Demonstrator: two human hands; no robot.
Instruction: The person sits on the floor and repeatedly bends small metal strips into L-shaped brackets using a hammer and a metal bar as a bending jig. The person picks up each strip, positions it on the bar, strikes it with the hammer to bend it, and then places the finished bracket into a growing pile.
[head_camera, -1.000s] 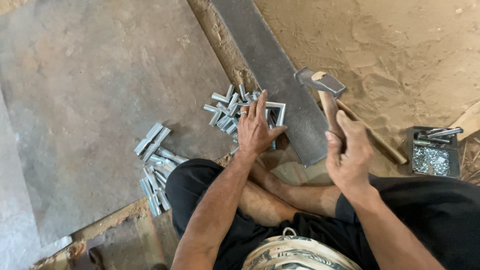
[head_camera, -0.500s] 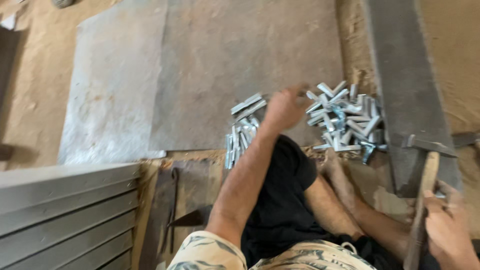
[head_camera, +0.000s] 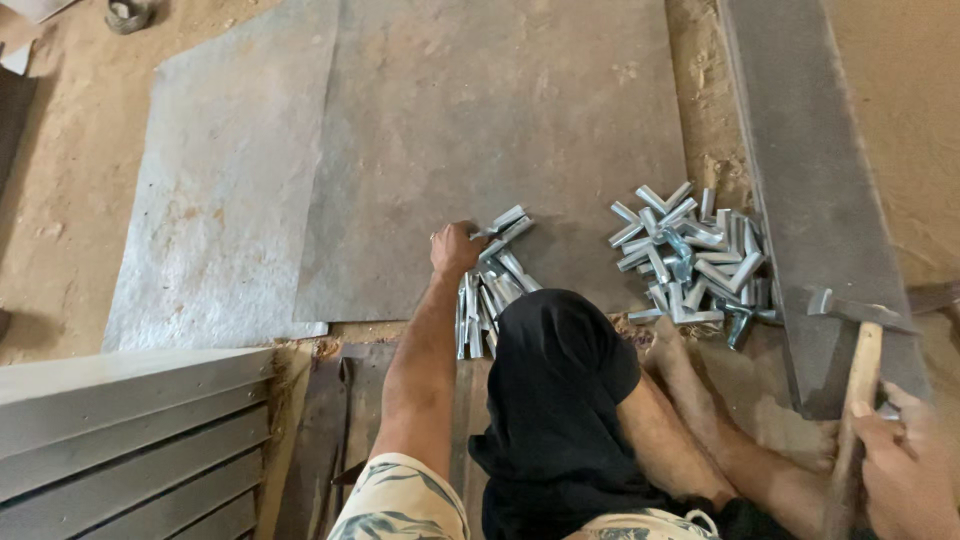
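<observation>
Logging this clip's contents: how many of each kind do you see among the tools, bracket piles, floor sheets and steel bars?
Hammer, held in the right hand: 1
Piles of small shiny metal brackets: 2, one by the left hand at, one further right; single pieces too crowded to count
Flat metal sheets on the floor: 2
Long flat steel bar: 1
Total: 6

Bare arms, black trousers (head_camera: 560, 400), a short patterned pale sleeve (head_camera: 400, 500) with dark leaf-like markings.
</observation>
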